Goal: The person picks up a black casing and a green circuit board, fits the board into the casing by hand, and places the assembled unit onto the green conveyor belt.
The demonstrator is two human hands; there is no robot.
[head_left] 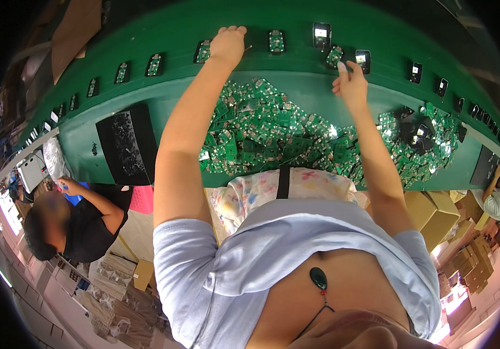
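My left hand [228, 45] is over the green belt at the far side, its fingers curled down. What they close on is hidden, though a thin piece sticks out by the thumb side. Close beside its left edge lies a black case with a green circuit board [203, 51]. My right hand [352, 86] is at the belt's near edge, thumb and index finger apart, the other fingers bent. Just beyond the thumb tip a green circuit board [335, 56] sits tilted on a dark case. A black case with a white label [363, 60] lies next to the index finger.
Loose green circuit boards [279, 125] are heaped between my arms. More cases line the belt [174, 43] on both sides. A black box [126, 144] stands at left on the table, and a co-worker [87, 221] sits beyond it. Cardboard boxes [430, 215] stand at right.
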